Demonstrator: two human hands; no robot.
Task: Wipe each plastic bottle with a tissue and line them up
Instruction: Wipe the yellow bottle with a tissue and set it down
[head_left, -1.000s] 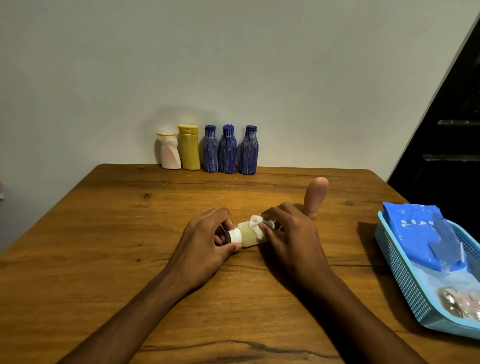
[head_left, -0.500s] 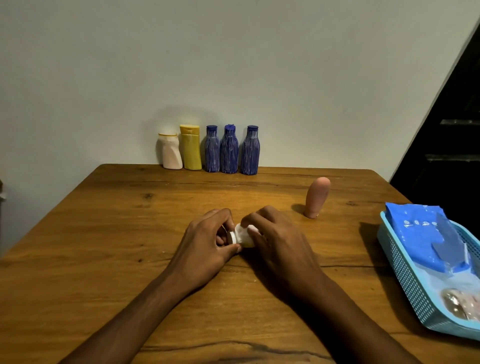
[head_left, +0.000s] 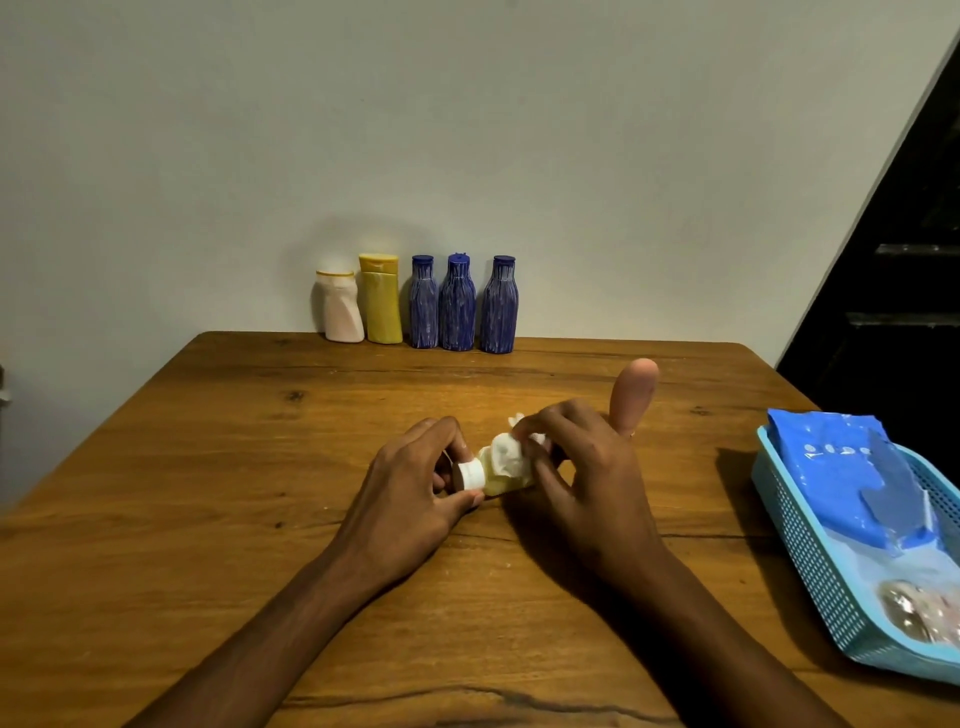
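Left hand (head_left: 410, 493) grips the white cap (head_left: 470, 475) end of a small pale-yellow bottle (head_left: 506, 480), thumb under and fingers curled over the cap. Bottle lies on its side w/ cap pointing left, low over the wooden table (head_left: 208, 519); can't tell if it touches the wood. Right hand (head_left: 587, 478) sits just right of the left one, fingers curled, pinching a crumpled white tissue (head_left: 509, 457) against the bottle's body. Tissue covers the upper middle of the bottle, a bit sticking up past the right fingertips.

Just beyond the right hand, partly hidden by its knuckles, a pinkish rounded bottle (head_left: 635, 389) stands upright on the table.

Further out, well beyond both hands at the table's far edge by the wall (head_left: 467, 130), five bottles stand upright in a row. L to R: a white bottle (head_left: 340, 309), a yellow bottle (head_left: 381, 299), then three blue bottles (head_left: 457, 304) w/ pale streaks. All close together, some nearly touching.

Far right of the right hand, at the table's right edge, a light-blue mesh basket (head_left: 810, 545) holds a blue plastic pack (head_left: 852, 467) and, at its near end, sth shiny that's too blurred to identify. Dark staircase (head_left: 904, 286) beyond the basket, past the wall.
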